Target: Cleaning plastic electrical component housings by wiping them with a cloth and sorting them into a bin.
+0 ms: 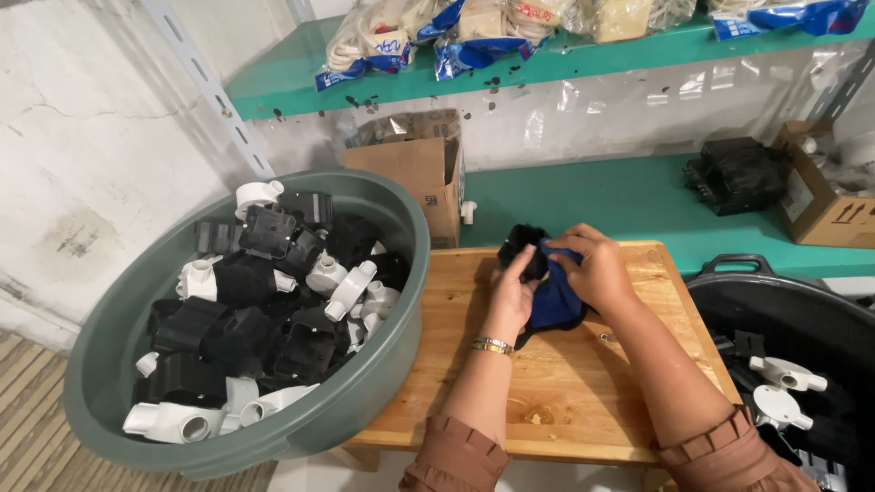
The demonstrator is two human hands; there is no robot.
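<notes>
Over the wooden board (583, 383), both my hands meet around a black plastic box part (521, 244) and a dark blue cloth (556, 301). My left hand (512, 296) grips the black part from below and the left. My right hand (592, 269) presses the blue cloth against the part from the right. The cloth hangs down between my wrists. A gold bracelet sits on my left wrist.
A large grey-green tub (401, 301) of black and white plastic fittings stands at the left. A black tub (802, 310) with more fittings is at the right. Cardboard boxes (415, 173) and bagged goods sit on green shelves (629, 196) behind.
</notes>
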